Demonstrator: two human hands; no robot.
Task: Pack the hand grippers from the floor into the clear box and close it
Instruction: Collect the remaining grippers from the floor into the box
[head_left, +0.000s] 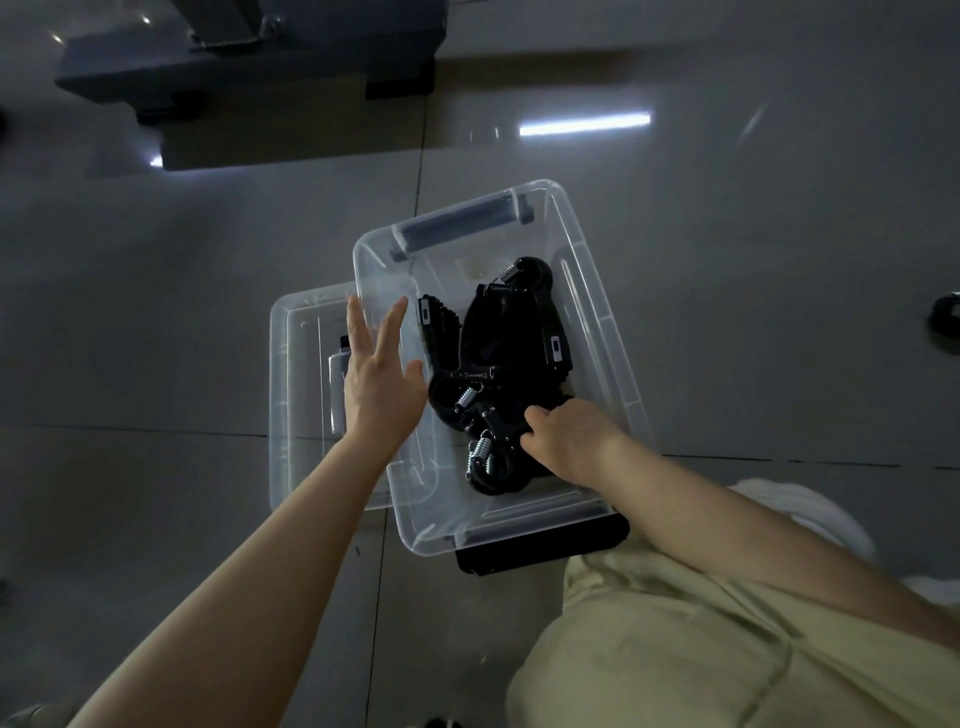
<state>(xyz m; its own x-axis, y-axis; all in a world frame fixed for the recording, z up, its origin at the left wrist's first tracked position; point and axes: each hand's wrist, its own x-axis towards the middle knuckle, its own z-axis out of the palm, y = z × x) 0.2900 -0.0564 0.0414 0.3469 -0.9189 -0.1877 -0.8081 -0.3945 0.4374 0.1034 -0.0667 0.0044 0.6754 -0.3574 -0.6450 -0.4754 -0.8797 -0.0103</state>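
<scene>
While packing goes on: head view only, person crouched over a glossy grey tiled floor (727, 312).
Box: clear plastic storage box (613, 332), open, long axis running 11 to 5 o'clock.
Contents: black spring-loaded hand grippers (498, 358) piled inside.
Right hand (566, 441): inside the box at 5 o'clock, fingers curled on a gripper in the pile.
Left hand (379, 384): released, fingers spread, over the box's 9 o'clock wall.
Lid: clear plastic lid (296, 395) on the floor at 9 o'clock, partly under the box; left hand nearer.
Stray: dark object (945, 322) at 3 o'clock, possibly another gripper.
</scene>
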